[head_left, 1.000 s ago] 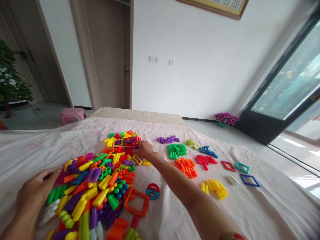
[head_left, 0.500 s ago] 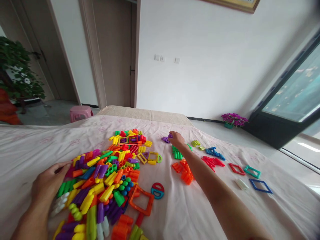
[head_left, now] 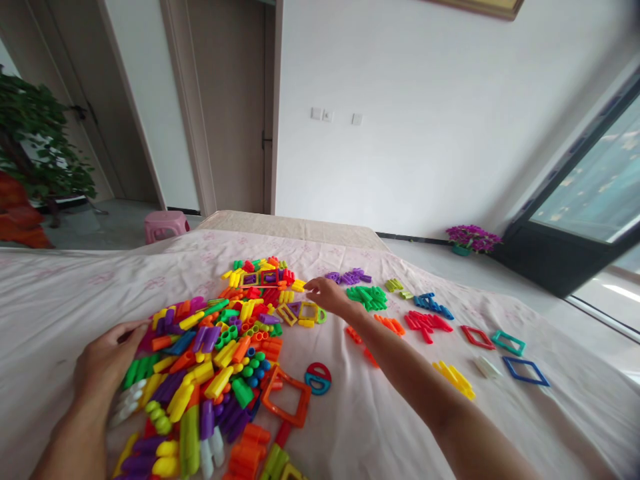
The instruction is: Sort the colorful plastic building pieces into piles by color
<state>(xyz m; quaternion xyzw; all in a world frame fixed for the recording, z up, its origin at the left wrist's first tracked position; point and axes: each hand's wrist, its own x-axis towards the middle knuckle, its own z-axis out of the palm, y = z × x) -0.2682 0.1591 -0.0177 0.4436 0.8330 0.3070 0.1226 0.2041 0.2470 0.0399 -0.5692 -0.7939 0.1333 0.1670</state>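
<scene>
My right hand (head_left: 326,297) reaches over the sheet with its fingers loosely apart, and nothing shows between them. Just left of its fingertips lie yellow building pieces (head_left: 299,285), at the right edge of a mixed pile of plastic building pieces (head_left: 215,360). My left hand (head_left: 107,353) is at the left side of that pile, its fingers curled onto the edge of a magenta plastic piece (head_left: 145,341), which is mostly hidden. Purple pieces (head_left: 353,276) and green pieces (head_left: 367,297) lie in groups beyond my right hand; orange pieces (head_left: 390,325) are partly behind my forearm.
To the right lie red pieces (head_left: 427,323), blue pieces (head_left: 433,305), yellow tubes (head_left: 454,380), white pieces (head_left: 486,367) and square frames (head_left: 525,371). An orange frame (head_left: 286,395) borders the pile. A patterned sheet (head_left: 350,427) covers the surface. A pink stool (head_left: 166,225) stands beyond.
My right hand has left the purple group, where it held a purple piece, and moved left towards the pile. The purple piece now lies with the group. My left hand stays in place.
</scene>
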